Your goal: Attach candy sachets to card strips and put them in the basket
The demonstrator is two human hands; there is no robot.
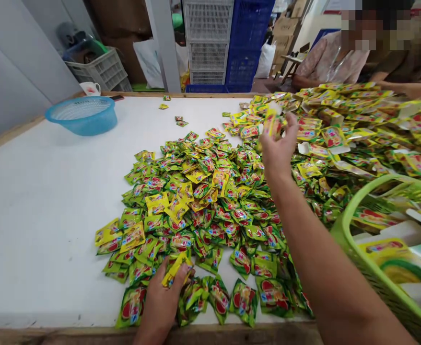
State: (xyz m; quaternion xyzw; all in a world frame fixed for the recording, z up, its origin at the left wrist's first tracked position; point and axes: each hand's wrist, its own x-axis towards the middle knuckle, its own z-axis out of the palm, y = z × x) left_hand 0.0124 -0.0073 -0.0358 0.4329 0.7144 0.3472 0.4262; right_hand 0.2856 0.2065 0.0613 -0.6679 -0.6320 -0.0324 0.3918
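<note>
My left hand [162, 297], low at the counter's [45, 206] near edge, has its grip closed round a yellow packet [177, 269], beside the heap of green packets [210, 201]. Right hand [279, 143] reaches out over the heap's far right side, thumb and fingers pinching a yellow carton [272, 122], blurred; green basket [357, 230] right of that forearm.

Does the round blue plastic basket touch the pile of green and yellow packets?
No, bare white tabletop lies between the basket and the pile.

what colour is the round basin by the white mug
The basin is light blue, best seen in the head view.
</note>
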